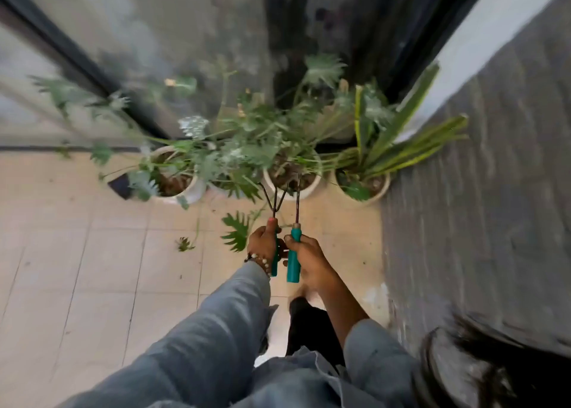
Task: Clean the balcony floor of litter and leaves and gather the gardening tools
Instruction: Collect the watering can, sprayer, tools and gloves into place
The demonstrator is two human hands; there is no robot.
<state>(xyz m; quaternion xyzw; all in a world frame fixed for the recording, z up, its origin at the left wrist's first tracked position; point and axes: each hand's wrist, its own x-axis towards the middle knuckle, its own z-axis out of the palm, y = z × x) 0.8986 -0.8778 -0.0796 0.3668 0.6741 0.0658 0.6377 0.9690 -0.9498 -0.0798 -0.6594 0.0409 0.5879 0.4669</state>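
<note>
- The person stands over the balcony floor (92,253) with two teal-handled gardening tools held up in front of the body, side by side and close together.
- The left hand (262,242) is curled around the handle of a hand rake (274,203), its dark prongs fanning up and forward toward the pots; the thumb lies along the top of the handle.
- The right hand (309,257) grips the second tool (294,256), whose teal handle sticks out below the fingers; a thin dark shaft rises from it, and its tip is too blurred against the pot to tell its shape.
- The two hands are nearly touching, each clamped on its own tool.
- A beaded bracelet (258,260) sits on the left wrist, just above a grey-blue sleeve (200,330).
- On the pale tiles just left of the hands lies a green lobed leaf (236,231), with a smaller bit of leaf (184,244) further left.
- Beyond the tools, three pale round pots stand in a row: the left pot (193,189), the middle pot (309,188) straight ahead of the prongs, and the right pot (380,188) with long striped upright leaves.
- A grey textured wall (479,191) runs down the right side, beside the right pot.
- Dark hair (494,361) hangs into the lower right corner.
</note>
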